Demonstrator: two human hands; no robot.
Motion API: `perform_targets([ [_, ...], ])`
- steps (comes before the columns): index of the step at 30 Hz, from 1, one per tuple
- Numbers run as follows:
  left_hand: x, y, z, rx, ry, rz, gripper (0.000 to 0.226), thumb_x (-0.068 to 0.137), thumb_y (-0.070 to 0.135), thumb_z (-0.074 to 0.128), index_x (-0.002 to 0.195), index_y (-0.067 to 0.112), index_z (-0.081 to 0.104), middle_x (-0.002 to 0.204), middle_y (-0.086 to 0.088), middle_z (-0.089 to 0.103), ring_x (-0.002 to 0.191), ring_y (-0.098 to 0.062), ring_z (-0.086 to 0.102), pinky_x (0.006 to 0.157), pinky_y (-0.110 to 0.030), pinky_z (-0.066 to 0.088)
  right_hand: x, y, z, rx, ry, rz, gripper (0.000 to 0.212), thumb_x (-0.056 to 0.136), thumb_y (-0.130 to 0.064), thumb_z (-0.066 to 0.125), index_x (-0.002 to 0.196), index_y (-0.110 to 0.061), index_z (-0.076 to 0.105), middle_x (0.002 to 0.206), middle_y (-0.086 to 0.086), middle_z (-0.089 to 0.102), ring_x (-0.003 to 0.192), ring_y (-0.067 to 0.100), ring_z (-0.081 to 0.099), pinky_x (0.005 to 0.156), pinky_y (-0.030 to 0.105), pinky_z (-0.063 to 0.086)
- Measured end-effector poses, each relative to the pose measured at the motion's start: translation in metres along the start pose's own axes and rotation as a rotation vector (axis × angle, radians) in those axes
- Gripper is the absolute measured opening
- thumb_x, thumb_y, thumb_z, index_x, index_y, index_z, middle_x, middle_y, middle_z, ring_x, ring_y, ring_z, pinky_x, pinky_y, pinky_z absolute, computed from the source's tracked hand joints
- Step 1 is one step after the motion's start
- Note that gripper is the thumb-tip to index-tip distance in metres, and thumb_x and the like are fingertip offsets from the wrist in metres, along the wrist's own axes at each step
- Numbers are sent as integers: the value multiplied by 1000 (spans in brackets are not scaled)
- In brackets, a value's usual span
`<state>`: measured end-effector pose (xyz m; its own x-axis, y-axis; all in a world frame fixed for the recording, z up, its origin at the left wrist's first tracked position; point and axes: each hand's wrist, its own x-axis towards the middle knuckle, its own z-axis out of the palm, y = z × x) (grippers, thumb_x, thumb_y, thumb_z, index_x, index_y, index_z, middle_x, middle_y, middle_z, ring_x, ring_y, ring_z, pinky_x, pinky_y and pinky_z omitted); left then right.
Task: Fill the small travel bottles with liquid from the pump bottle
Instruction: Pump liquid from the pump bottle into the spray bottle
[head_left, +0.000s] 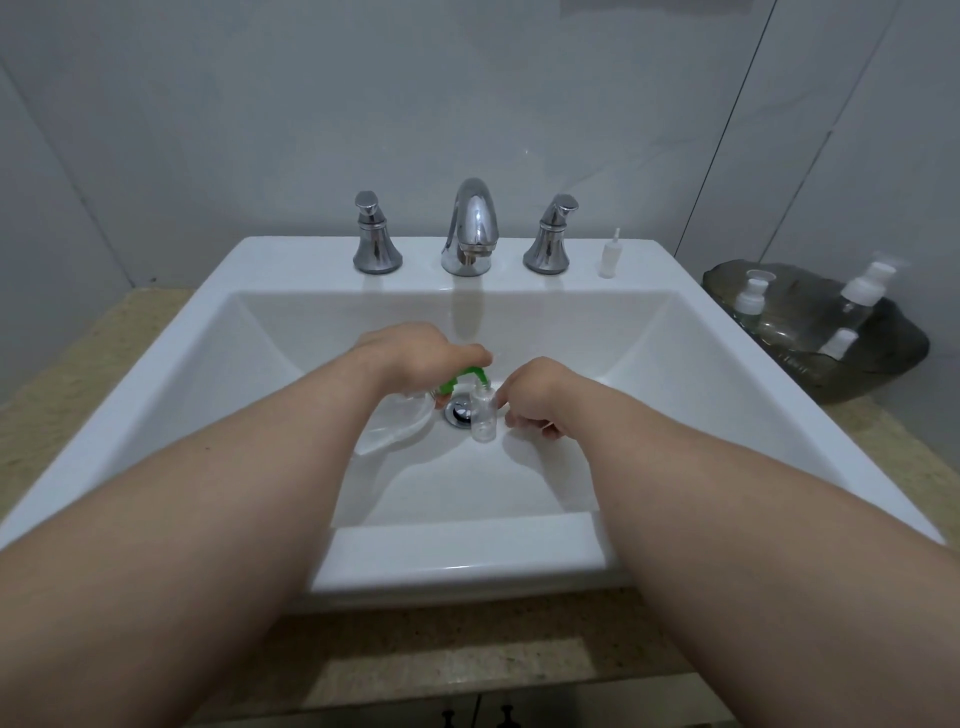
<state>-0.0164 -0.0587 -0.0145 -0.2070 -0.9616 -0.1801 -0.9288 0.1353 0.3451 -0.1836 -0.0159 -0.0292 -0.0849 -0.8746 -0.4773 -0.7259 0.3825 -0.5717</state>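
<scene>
A bathroom: white sink (270, 260) with chrome faucet (470, 228), grey tiled wall (208, 104), stone counter (62, 374).

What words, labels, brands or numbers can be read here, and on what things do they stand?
No text can be read anywhere.
The pump bottle gripped by the left hand: no label visible.
The small clear bottle pinched by the right hand: plain.
The spare bottles in the dark tray: too blurred to tell.
The faucet: no mark visible.
</scene>
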Motion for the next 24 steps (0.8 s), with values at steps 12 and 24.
perform_targets([
  [12, -1, 3, 0, 60, -11, 21, 67, 88, 69, 43, 61, 17, 76, 66, -1, 59, 66, -23, 59, 66, -33, 41, 2, 3, 7, 125, -79, 49, 38, 96, 4, 30, 93, -12, 64, 80, 9, 61, 61, 21, 52, 56, 30, 38],
  [24, -2, 2, -3, 51, 4, 48, 57, 95, 54, 44, 66, 16, 74, 61, 1, 58, 62, -22, 56, 62, -32, 38, 3, 4, 10, 115, -75, 33, 40, 94, 6, 31, 105, -10, 66, 76, 8, 61, 58, 18, 50, 55, 29, 37],
])
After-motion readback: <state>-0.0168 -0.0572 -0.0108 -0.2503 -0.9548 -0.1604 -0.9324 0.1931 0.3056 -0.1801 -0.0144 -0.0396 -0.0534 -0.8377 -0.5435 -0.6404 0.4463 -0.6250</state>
